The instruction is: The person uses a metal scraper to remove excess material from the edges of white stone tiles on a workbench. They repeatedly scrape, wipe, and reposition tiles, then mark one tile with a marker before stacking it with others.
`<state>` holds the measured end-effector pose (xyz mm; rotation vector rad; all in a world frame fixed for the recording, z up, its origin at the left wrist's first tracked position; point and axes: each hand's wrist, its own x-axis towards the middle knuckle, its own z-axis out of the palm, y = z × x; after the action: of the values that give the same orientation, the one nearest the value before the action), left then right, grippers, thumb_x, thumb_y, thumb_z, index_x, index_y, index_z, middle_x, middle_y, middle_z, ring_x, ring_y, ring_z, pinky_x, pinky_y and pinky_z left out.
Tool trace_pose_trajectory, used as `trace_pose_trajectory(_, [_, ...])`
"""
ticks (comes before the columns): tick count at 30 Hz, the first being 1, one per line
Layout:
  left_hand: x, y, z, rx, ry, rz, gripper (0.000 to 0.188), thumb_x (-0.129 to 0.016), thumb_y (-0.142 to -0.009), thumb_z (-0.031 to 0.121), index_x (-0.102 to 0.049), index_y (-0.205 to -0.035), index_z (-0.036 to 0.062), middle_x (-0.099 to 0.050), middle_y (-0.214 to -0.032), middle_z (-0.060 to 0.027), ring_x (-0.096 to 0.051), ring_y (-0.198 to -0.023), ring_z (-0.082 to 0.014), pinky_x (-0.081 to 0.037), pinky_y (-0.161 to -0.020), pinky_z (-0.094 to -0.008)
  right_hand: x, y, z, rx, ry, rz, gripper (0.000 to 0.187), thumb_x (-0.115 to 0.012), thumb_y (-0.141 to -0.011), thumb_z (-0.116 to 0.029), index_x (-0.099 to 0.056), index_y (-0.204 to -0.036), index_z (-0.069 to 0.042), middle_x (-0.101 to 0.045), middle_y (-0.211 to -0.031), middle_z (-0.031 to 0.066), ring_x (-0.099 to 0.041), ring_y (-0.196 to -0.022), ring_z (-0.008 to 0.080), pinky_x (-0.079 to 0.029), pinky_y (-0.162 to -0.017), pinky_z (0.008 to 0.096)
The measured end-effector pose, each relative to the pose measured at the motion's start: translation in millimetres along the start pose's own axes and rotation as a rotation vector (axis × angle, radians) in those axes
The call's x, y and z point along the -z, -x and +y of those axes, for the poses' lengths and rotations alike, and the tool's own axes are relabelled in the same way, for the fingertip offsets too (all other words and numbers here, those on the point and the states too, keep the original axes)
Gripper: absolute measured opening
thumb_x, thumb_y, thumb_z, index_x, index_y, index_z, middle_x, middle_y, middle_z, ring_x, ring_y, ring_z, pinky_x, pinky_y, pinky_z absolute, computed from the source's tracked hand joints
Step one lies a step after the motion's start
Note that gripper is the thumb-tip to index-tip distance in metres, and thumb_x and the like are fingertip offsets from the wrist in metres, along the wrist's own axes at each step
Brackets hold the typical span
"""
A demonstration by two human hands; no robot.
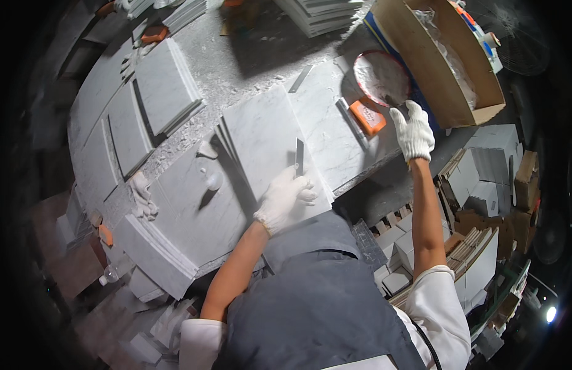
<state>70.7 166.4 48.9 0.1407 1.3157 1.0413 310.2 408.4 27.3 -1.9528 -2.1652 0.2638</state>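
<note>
White knit gloves cover both hands. My left hand (287,196) is over a stack of grey-veined white marble tiles (261,126), closed on a narrow flat metal blade (299,152) that points away from me. Further right, my right hand (414,134) reaches to a round red-rimmed tub (358,73) of white paste or powder. Its fingers close on a dark slim tool (392,101) whose end is at the tub's near rim; the glove hides most of it. An orange block (367,116) and a metal bar (352,123) lie on the marble left of that hand.
Left of the stack are a small whitish bottle (213,180) and a crumpled glove (143,194). More tile stacks (165,86) stand further left. A cardboard box (449,55) with clear plastic stands beyond the tub. White cartons (492,154) are at the right. White dust coats the worktable (230,68).
</note>
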Motion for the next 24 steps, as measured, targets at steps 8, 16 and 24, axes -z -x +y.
trace_pose_trajectory(8, [10, 6, 11, 0.077, -0.088, 0.003, 0.039, -0.055, -0.102, 0.019, -0.047, -0.134, -0.0023, -0.06, -0.09, -0.0104, -0.065, -0.062, -0.0165, -0.055, -0.054, -0.032, 31, -21, 1, -0.107, -0.244, -0.077, 0.032, -0.067, -0.098, -0.028, -0.07, -0.123, -0.008, -0.072, -0.088, 0.0076, -0.068, -0.078, 0.0136, -0.053, -0.068, 0.0321])
trace_pose_trajectory(16, [8, 10, 27, 0.1, -0.239, 0.043, 0.024, -0.054, -0.103, 0.022, -0.055, -0.116, 0.0023, -0.058, -0.08, -0.0049, -0.052, -0.048, -0.0106, -0.044, -0.045, -0.0274, -1, 110, -86, -0.256, -1.025, -0.642, 0.034, -0.068, -0.099, -0.017, -0.063, -0.131, -0.006, -0.07, -0.097, 0.003, -0.063, -0.072, 0.0078, -0.053, -0.061, 0.0238])
trace_pose_trajectory(24, [11, 9, 19, 0.055, -0.07, 0.021, 0.022, -0.054, -0.105, 0.021, -0.057, -0.113, 0.001, -0.058, -0.082, -0.0043, -0.055, -0.054, -0.0102, -0.045, -0.048, -0.0269, -23, 127, -121, 0.392, -0.665, -0.361, 0.037, -0.066, -0.095, -0.01, -0.066, -0.132, -0.01, -0.074, -0.108, 0.0125, -0.073, -0.09, 0.0241, -0.057, -0.077, 0.0345])
